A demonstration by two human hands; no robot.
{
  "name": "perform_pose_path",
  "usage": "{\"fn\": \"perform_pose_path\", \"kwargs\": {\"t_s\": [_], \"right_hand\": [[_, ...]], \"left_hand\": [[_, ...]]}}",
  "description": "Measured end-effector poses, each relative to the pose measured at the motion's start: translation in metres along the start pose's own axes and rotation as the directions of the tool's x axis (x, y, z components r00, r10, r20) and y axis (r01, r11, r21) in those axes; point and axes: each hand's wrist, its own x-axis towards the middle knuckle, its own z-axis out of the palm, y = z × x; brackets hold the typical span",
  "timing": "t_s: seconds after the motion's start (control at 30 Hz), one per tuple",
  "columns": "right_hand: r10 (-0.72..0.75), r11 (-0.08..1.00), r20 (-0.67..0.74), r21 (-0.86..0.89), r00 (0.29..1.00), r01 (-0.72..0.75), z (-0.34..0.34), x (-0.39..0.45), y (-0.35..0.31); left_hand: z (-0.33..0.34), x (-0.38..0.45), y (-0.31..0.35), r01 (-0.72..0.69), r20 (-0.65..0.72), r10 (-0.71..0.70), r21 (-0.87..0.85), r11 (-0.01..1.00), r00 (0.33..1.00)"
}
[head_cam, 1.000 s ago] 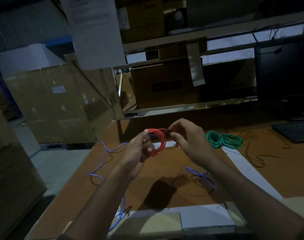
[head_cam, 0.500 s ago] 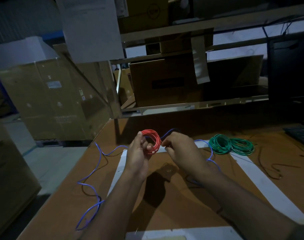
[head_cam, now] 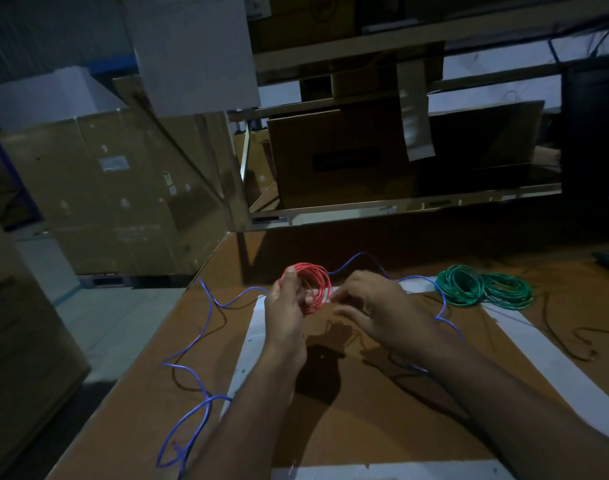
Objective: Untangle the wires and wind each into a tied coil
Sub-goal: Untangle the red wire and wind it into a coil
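Worktop point(head_cam: 130, 407): left edge runs diagonally, and I see bare floor beyond it. Blue wire point(head_cam: 206, 344): loose, straggling beside that edge and behind the hands. Left hand point(head_cam: 285, 317): fingers curled around the red coil point(head_cam: 313, 285), held above the worktop. Right hand point(head_cam: 376, 306): I note fingertips pinching at the coil's right rim. Green coils point(head_cam: 483, 289): lying flat, well apart to the right.
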Motion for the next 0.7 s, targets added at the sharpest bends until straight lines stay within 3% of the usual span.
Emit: {"fn": "perform_pose_path", "kwargs": {"t_s": [0.1,0.27,0.4,0.53,0.7], "right_hand": [[0.068,0.995,0.182,-0.079,0.981,-0.054,0.01,-0.005,-0.001],[0.222,0.93,0.07,0.286,0.973,-0.232,0.005,-0.007,-0.006],[0.349,0.902,-0.155,0.324,0.924,-0.286,0.0,-0.004,0.001],[0.343,0.807,0.147,0.46,0.928,-0.371,-0.004,-0.003,0.0],[0.391,0.772,0.029,0.533,0.92,-0.345,0.004,-0.005,0.001]], "left_hand": [[0.0,-0.001,-0.004,-0.036,0.022,0.033,0.124,0.992,0.999],[-0.003,-0.007,-0.006,-0.102,0.079,0.088,0.193,0.976,0.993],[0.0,-0.012,-0.001,-0.142,0.202,0.089,0.265,0.954,0.975],[0.008,-0.025,0.004,-0.153,0.368,0.057,0.239,0.959,0.928],[0.007,-0.025,0.005,-0.184,0.359,0.106,0.19,0.965,0.927]]}}
